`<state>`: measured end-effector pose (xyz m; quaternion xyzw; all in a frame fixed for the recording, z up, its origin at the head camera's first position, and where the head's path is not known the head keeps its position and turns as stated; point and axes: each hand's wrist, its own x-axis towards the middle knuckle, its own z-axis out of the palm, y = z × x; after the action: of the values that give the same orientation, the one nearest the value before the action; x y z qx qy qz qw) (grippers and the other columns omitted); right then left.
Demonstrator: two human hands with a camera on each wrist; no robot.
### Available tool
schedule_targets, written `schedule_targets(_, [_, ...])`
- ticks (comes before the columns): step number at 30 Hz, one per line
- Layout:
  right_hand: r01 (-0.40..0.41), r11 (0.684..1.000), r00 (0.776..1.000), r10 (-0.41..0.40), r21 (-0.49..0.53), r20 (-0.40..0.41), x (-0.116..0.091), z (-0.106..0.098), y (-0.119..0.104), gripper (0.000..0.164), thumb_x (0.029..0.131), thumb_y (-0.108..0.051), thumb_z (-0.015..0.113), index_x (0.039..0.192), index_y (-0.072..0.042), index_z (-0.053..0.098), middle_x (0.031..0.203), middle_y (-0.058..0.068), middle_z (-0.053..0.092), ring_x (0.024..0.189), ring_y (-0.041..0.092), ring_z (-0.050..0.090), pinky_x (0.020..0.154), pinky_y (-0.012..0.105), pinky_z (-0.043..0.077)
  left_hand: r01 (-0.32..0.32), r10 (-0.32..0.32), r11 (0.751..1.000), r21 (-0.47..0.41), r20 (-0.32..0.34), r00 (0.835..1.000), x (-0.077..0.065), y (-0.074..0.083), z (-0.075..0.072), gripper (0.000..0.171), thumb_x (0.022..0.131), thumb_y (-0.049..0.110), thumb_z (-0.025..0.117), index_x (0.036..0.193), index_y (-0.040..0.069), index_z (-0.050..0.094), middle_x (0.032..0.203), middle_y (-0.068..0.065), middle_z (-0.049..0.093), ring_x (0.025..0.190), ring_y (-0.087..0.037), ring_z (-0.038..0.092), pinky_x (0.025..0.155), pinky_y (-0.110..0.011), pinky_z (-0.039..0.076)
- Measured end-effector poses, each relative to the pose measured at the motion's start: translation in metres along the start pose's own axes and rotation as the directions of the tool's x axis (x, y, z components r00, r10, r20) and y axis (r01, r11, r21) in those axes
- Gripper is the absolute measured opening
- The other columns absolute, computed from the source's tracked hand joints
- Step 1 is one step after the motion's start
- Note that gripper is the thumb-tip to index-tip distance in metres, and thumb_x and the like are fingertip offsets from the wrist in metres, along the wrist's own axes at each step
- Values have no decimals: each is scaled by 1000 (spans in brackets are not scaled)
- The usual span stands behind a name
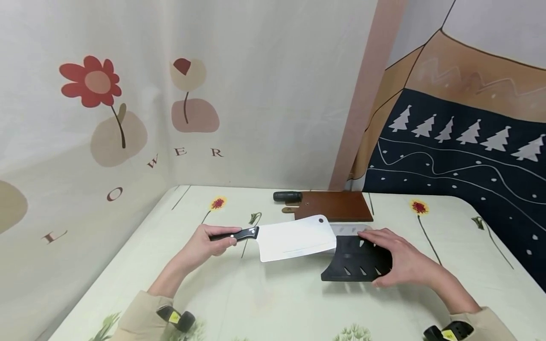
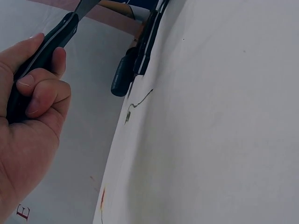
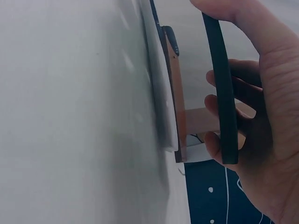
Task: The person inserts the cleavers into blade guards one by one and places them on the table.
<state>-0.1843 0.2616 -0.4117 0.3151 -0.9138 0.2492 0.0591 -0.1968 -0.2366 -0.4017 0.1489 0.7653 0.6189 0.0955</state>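
Note:
My left hand (image 1: 209, 244) grips the black riveted handle of a cleaver (image 1: 296, 238), its broad blade pointing right above the table. In the left wrist view, fingers (image 2: 44, 91) curl round that handle. My right hand (image 1: 403, 255) holds a black slotted blade guard (image 1: 358, 260) by its right end, thumb at the near edge and fingers at the far edge. The cleaver's end overlaps the guard's left side; whether they touch I cannot tell. Behind them lies a second knife (image 1: 347, 229), partly hidden; its black handle (image 2: 149, 42) shows in the left wrist view.
At the back of the table lies a brown board (image 1: 337, 206), with a black handle (image 1: 287, 196) at its left end. A pale flower-print cloth (image 1: 256, 303) covers the table. Printed curtains (image 1: 273, 94) hang behind and at the left; a dark tree-print cloth (image 1: 460, 161) hangs at right.

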Motion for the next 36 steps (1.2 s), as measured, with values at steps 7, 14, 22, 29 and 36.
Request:
schedule_targets(7, [21, 1000, 1000, -21, 16, -17, 0, -5, 0, 98, 56, -37, 98, 143, -14, 59, 137, 6, 60, 122, 22, 53, 89, 54, 50, -6, 5, 1000, 13, 33, 999, -1, 2, -1, 37, 94, 4, 74, 127, -11, 66, 76, -9, 62, 56, -10, 33, 55, -24, 29])
schedule_targets(14, [70, 998, 996, -69, 5, -51, -2, -7, 8, 100, 53, -34, 99, 142, -13, 60, 135, 6, 62, 121, 12, 52, 88, 42, 51, -15, 8, 999, 46, 135, 991, -1, 4, 3, 35, 93, 6, 74, 125, -8, 69, 78, -6, 57, 57, -11, 37, 54, -23, 31])
schedule_targets(22, [48, 999, 999, -47, 26, -6, -1, -8, 5, 99, 55, -33, 98, 143, -12, 59, 137, 4, 61, 123, 12, 51, 90, 47, 51, -36, 31, 999, 21, 183, 983, -1, 7, -3, 34, 94, 4, 73, 125, -8, 69, 72, -3, 54, 57, -10, 35, 54, -23, 29])
schedule_targets(29, [124, 992, 992, -124, 25, -14, -1, -7, 0, 100, 53, -33, 99, 143, -17, 60, 138, 4, 62, 122, 11, 53, 90, 40, 52, -42, 39, 999, 7, 226, 973, -2, 7, -11, 31, 94, 3, 72, 123, -8, 70, 66, 1, 47, 56, -11, 32, 54, -24, 27])
schedule_targets(36, [130, 991, 991, -131, 41, 16, -2, -7, -10, 102, 52, -34, 98, 145, -26, 58, 140, -4, 60, 128, 15, 50, 93, 44, 51, -65, 66, 998, -10, 270, 961, 0, 8, -10, 32, 92, 0, 72, 121, -13, 68, 67, 0, 52, 56, -11, 31, 54, -24, 27])
